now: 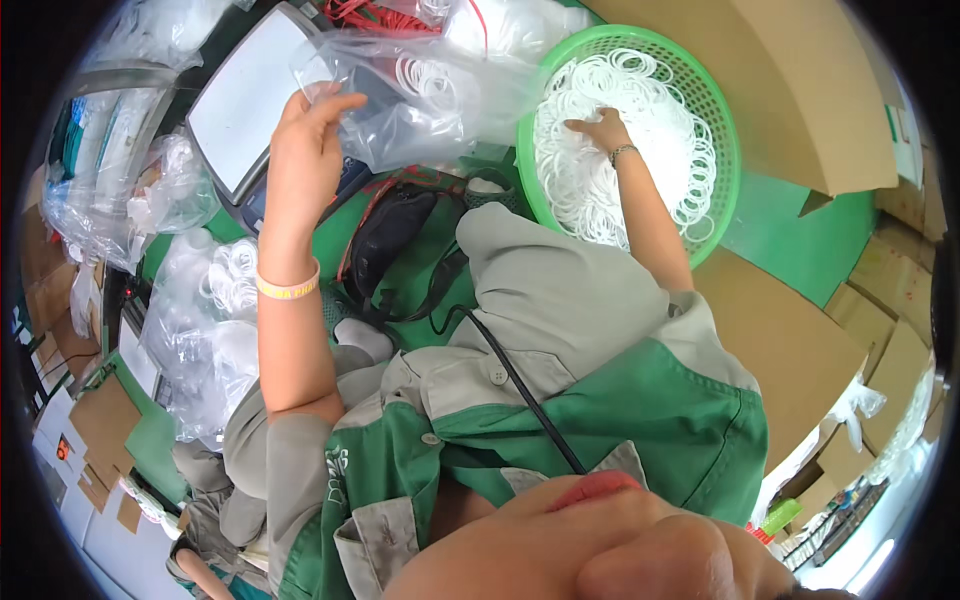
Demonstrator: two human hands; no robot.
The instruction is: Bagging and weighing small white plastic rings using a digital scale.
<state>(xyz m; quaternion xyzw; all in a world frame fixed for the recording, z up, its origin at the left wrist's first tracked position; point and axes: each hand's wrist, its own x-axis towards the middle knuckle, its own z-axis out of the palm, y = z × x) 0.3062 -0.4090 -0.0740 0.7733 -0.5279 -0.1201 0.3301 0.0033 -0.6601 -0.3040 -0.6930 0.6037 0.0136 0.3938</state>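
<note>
My left hand (318,125) is closed on the edge of a clear plastic bag (400,120), its fingers pinched at the bag's left side. A bundle of white rings (428,82) shows inside or behind the film; I cannot tell which. My right hand (604,134) reaches into a green perforated basket (727,130) heaped with loose white rings (650,165). Its thumb stands apart from the other fingers, which touch the heap and are partly hidden. No ring is plainly gripped there.
A scale with a white plate (250,105) stands beside my left hand. Filled clear bags (205,330) lie at the left. A black bag with a strap (400,230) rests on the green floor. Cardboard (790,90) borders the basket's right. Another person (215,540) sits at lower left.
</note>
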